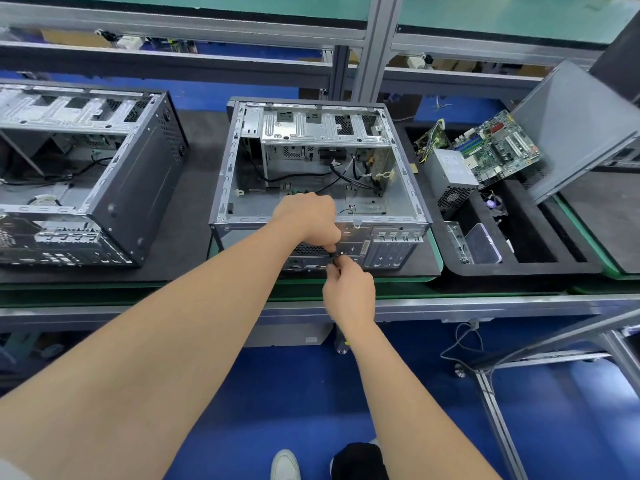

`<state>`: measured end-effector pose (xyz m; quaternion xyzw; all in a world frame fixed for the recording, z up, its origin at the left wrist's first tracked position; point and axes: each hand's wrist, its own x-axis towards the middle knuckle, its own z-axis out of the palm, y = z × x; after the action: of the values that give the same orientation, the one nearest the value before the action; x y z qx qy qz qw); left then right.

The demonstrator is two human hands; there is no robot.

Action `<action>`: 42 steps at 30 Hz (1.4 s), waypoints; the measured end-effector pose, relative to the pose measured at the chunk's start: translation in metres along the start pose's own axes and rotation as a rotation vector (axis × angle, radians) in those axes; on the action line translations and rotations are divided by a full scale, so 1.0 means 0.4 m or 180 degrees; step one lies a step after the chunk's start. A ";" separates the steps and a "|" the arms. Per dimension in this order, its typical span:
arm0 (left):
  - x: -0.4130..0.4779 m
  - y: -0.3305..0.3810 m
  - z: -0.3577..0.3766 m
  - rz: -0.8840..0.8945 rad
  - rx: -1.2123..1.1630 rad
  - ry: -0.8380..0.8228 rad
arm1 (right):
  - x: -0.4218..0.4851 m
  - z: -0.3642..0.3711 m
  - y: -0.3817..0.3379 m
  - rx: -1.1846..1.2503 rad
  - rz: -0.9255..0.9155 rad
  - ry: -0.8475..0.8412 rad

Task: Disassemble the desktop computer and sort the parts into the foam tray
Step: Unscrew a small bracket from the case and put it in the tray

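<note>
A second open case (86, 174) of bare grey steel and perforated black panels lay on its side at the left of the dark-matted desk (197, 188). At centre, the desktop computer (311, 161) lay open side up. Its sheet-metal shell showed a stamped drive cage and loose black cables.

The person's left hand (308, 216) was curled over the near rim of the chassis, knuckles up. Its fingertips pinched a small dark part (333, 255) at the rear panel; what the part was could not be made out. The right hand (349, 289), just below, pinched the same part from beneath with thumb and forefinger.

Just beside the computer on the right, the black foam tray (519, 268) held a green motherboard (495, 150) propped at a tilt on a boxy grey power supply (450, 174), whose label was too small to read. A clear plastic box (483, 244) sat in a near slot. A flat grey side panel (571, 133) leaned tilted over the tray's right side.
</note>
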<state>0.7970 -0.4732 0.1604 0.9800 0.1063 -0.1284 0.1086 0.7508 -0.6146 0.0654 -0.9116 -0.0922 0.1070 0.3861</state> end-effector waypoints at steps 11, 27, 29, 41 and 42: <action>0.002 0.001 -0.001 0.0022 0.0060 -0.0008 | 0.024 -0.027 0.050 0.4721 0.1648 -0.2261; 0.008 -0.005 0.004 0.0025 0.0027 0.0008 | 0.021 -0.038 -0.020 0.1766 0.0971 -0.1037; 0.008 -0.005 0.004 0.0031 0.0046 -0.0002 | 0.011 -0.022 -0.028 0.0857 0.0575 -0.0516; 0.005 -0.002 0.003 0.0065 0.0038 0.0019 | 0.011 -0.003 0.013 0.1171 0.0399 -0.0422; 0.005 -0.002 0.003 0.0063 0.0033 0.0028 | 0.014 -0.009 0.014 0.1606 0.0598 -0.0632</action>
<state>0.7984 -0.4723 0.1588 0.9821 0.0964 -0.1236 0.1043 0.7577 -0.6196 0.0632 -0.7763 -0.0151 0.2507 0.5782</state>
